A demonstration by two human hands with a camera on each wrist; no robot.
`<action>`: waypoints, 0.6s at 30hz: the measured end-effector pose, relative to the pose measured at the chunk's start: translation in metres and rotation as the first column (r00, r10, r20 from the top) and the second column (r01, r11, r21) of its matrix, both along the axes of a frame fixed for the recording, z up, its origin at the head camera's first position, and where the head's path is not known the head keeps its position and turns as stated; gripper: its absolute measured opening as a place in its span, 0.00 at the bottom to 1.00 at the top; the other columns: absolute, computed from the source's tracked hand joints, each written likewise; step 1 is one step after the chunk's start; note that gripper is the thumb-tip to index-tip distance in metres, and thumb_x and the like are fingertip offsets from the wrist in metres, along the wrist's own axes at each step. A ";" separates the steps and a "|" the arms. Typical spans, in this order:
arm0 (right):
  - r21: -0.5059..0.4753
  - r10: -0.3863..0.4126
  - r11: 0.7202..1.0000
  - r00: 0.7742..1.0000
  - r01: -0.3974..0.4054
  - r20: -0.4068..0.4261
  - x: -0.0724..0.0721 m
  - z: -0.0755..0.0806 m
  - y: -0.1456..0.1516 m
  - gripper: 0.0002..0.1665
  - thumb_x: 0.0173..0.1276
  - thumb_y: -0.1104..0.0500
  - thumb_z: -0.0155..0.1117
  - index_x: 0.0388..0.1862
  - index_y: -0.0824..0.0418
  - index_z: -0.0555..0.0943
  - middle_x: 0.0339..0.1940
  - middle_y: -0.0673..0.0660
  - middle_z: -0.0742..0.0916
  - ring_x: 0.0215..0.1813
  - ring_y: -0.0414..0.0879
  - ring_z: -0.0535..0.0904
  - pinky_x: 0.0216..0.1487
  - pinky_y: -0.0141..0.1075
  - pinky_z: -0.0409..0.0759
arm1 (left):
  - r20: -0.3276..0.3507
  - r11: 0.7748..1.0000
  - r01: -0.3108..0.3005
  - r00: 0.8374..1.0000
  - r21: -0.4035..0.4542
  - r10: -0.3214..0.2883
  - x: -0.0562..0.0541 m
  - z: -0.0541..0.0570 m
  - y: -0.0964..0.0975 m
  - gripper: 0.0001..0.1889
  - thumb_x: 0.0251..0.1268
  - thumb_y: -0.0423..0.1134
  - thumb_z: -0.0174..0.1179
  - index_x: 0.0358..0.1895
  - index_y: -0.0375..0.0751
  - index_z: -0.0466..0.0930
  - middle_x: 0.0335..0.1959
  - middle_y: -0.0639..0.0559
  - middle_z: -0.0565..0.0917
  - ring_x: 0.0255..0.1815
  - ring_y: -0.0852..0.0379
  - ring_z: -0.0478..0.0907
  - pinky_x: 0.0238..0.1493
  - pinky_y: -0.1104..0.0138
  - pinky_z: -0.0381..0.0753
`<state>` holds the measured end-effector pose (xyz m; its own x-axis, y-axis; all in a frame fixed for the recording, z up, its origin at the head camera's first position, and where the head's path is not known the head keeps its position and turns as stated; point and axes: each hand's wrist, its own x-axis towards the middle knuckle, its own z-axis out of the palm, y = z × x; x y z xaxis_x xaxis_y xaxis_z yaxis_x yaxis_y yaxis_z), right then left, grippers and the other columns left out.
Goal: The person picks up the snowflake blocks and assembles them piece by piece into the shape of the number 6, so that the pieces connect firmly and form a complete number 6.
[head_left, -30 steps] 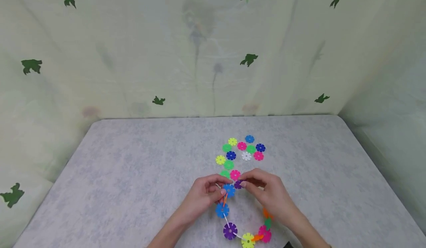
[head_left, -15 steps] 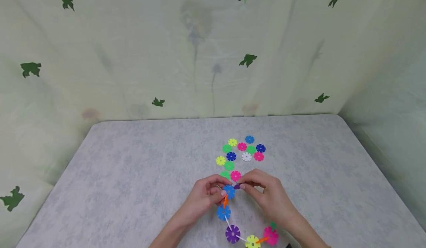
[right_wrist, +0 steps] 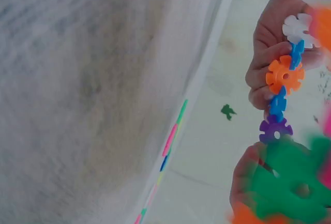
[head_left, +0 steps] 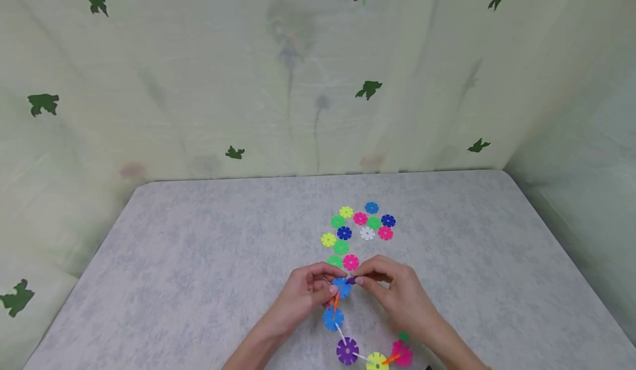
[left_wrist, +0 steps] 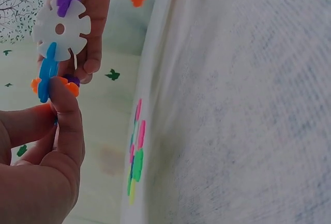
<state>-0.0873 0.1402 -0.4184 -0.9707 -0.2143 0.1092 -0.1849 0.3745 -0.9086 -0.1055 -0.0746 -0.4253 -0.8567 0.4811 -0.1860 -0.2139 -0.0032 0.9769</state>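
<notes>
My left hand [head_left: 309, 291] pinches a light blue notched plastic disc [head_left: 343, 289] between thumb and fingers. It is one end of a chain of slotted discs hanging in a loop. An orange disc [right_wrist: 279, 73], another blue disc [head_left: 333, 318], a white disc [left_wrist: 76, 36] and a purple disc [head_left: 346, 351] follow along it. My right hand [head_left: 395, 292] pinches a small purple disc [right_wrist: 275, 131], turned edge-on in the head view, right at the held blue disc's edge. In the right wrist view, a blurred green disc [right_wrist: 279, 182] of the chain covers part of that hand.
Beyond the hands, loose discs lie flat on the grey table [head_left: 199, 248], among them pink [head_left: 350, 262], white [head_left: 367, 233] and yellow [head_left: 328, 239] ones. Toward me hang the chain's yellow disc [head_left: 377, 361] and pink disc [head_left: 403, 353]. A pale curtain [head_left: 199, 83] encloses the table.
The purple disc in my right hand has turned from face-on to edge-on and moved left against the blue disc. The chain's lower part has swung slightly toward me. My left hand keeps its grip.
</notes>
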 end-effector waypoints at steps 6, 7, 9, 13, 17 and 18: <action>-0.028 0.032 0.999 0.999 -0.031 0.024 0.000 -0.003 0.002 0.08 0.66 0.60 0.68 0.38 0.46 0.85 0.36 0.46 0.87 0.41 0.41 0.83 0.47 0.40 0.82 | 0.007 1.000 -0.002 1.000 -0.031 0.002 0.000 0.000 0.001 0.14 0.65 0.22 0.54 0.51 0.33 0.80 0.28 0.49 0.79 0.26 0.58 0.72 0.31 0.71 0.75; -0.024 0.044 0.999 0.999 -0.044 0.011 0.000 -0.003 0.002 0.08 0.66 0.61 0.67 0.38 0.46 0.85 0.37 0.46 0.87 0.42 0.41 0.83 0.47 0.40 0.82 | 0.001 0.999 0.001 1.000 -0.039 -0.001 0.000 0.000 0.001 0.14 0.65 0.22 0.54 0.51 0.33 0.80 0.27 0.49 0.79 0.26 0.59 0.72 0.30 0.71 0.74; -0.013 0.067 0.998 0.998 -0.068 -0.013 0.000 -0.003 0.003 0.09 0.66 0.62 0.67 0.38 0.46 0.84 0.37 0.47 0.87 0.42 0.41 0.82 0.49 0.40 0.81 | -0.009 0.999 0.007 1.000 -0.047 -0.007 0.001 0.001 0.001 0.14 0.65 0.22 0.54 0.51 0.33 0.80 0.26 0.50 0.79 0.25 0.59 0.71 0.30 0.71 0.73; -0.014 0.094 0.995 0.996 -0.094 -0.011 0.000 -0.002 0.004 0.09 0.67 0.63 0.66 0.38 0.47 0.84 0.37 0.47 0.86 0.43 0.41 0.82 0.50 0.40 0.81 | -0.013 0.998 0.011 1.000 -0.054 -0.012 0.001 0.002 0.001 0.13 0.65 0.23 0.55 0.51 0.34 0.80 0.26 0.49 0.79 0.25 0.59 0.71 0.30 0.71 0.72; -0.072 0.098 0.993 0.993 -0.094 0.064 -0.002 0.000 0.004 0.07 0.69 0.64 0.64 0.39 0.52 0.84 0.38 0.49 0.86 0.44 0.47 0.83 0.49 0.38 0.81 | 0.001 0.998 0.005 1.000 -0.055 -0.005 0.001 0.003 0.001 0.13 0.65 0.23 0.56 0.51 0.34 0.80 0.28 0.49 0.80 0.25 0.59 0.72 0.30 0.71 0.74; -0.089 0.098 0.992 0.992 -0.090 0.085 -0.003 0.000 0.004 0.06 0.69 0.64 0.64 0.39 0.54 0.84 0.38 0.50 0.86 0.44 0.50 0.83 0.48 0.37 0.82 | 0.002 0.998 0.003 1.000 -0.055 -0.003 0.001 0.004 0.001 0.13 0.65 0.23 0.56 0.51 0.34 0.80 0.28 0.49 0.80 0.25 0.58 0.73 0.30 0.71 0.74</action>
